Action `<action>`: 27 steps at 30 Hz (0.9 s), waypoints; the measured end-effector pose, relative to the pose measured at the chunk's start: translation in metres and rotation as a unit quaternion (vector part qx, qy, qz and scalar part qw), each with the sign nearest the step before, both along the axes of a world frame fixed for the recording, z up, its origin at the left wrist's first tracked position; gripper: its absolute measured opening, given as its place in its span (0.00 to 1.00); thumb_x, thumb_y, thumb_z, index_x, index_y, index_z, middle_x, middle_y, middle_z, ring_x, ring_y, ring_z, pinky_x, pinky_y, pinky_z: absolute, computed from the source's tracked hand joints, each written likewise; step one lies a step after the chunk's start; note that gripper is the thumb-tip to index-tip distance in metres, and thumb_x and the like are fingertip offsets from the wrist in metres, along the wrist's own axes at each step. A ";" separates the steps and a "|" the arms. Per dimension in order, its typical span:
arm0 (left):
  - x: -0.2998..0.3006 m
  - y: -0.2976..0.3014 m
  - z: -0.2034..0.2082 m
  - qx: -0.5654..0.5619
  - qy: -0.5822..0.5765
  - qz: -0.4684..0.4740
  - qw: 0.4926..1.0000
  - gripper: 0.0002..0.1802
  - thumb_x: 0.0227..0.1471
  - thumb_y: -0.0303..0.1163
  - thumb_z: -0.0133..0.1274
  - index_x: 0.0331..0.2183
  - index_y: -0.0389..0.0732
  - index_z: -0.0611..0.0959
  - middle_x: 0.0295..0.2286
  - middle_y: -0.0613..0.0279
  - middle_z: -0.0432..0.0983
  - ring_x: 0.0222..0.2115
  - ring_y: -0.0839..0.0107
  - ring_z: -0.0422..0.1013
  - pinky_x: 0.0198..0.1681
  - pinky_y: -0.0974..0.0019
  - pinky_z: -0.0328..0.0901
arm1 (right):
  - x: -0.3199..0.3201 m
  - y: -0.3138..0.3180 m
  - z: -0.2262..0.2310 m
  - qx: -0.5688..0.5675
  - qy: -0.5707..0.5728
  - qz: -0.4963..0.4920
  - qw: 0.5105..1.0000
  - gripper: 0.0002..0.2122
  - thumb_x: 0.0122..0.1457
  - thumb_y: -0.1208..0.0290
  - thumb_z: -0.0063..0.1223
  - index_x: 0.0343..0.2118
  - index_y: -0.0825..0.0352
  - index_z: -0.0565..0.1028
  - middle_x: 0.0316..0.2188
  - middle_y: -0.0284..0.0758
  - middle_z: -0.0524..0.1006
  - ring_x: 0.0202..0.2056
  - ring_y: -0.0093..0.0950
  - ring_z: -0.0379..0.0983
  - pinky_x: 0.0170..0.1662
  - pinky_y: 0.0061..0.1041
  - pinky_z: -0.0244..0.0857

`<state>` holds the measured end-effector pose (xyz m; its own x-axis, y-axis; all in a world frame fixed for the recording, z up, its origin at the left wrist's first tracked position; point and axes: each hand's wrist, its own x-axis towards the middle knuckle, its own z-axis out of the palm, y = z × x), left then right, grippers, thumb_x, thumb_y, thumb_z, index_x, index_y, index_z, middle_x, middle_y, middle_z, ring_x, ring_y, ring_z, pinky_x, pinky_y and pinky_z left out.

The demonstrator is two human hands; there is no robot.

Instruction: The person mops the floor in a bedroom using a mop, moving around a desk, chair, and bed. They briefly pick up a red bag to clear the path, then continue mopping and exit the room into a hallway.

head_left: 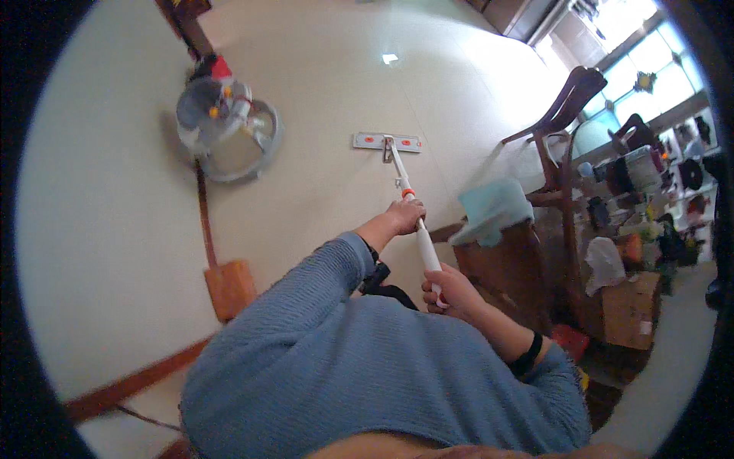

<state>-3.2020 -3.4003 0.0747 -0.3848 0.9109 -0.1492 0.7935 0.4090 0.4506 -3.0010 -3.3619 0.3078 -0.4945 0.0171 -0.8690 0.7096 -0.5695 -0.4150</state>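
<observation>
A white flat mop (430, 252) slants away from my body, its rectangular grey-white head (359, 141) lying on the pale floor (321, 115). Orange marks show on the head, and an orange ring sits on the pole. My left hand (407, 216) is closed around the pole just below that ring. Lower down, near the pole's end, my right hand (451, 292) grips the thicker white handle. Whether a pad is under the mop head cannot be seen.
On the left stands a grey round-framed thing, perhaps a baby walker (269, 145), beside a wall. Wooden chairs (562, 107) are on the right, one near a light blue cloth (497, 203). A cardboard box (631, 310) and clutter fill the right side. A brown wooden block (229, 291) is at left.
</observation>
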 end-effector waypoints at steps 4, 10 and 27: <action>-0.085 0.046 0.013 -0.023 -0.064 -0.003 0.998 0.13 0.53 0.47 0.61 0.34 0.49 0.82 0.45 0.66 0.75 0.53 0.58 0.70 0.48 0.46 0.70 | -0.082 0.048 0.003 0.004 0.012 0.008 1.000 0.09 0.65 0.70 0.50 0.45 0.58 0.64 0.26 0.30 0.67 0.19 0.20 0.62 0.20 0.20 0.54; -0.268 0.112 0.010 -0.001 -0.035 0.040 0.999 0.14 0.52 0.47 0.62 0.36 0.50 0.82 0.45 0.67 0.75 0.54 0.58 0.69 0.47 0.46 0.70 | -0.271 0.128 -0.019 0.034 0.022 0.070 0.997 0.16 0.63 0.71 0.53 0.50 0.65 0.62 0.24 0.33 0.69 0.18 0.25 0.67 0.19 0.24 0.60; -0.766 0.355 0.051 -0.041 -0.024 -0.015 0.999 0.15 0.51 0.43 0.60 0.42 0.52 0.83 0.49 0.61 0.74 0.55 0.49 0.68 0.51 0.42 0.69 | -0.767 0.360 0.060 0.043 -0.032 -0.007 0.999 0.12 0.65 0.70 0.52 0.49 0.59 0.66 0.23 0.26 0.68 0.15 0.15 0.60 0.14 0.17 0.53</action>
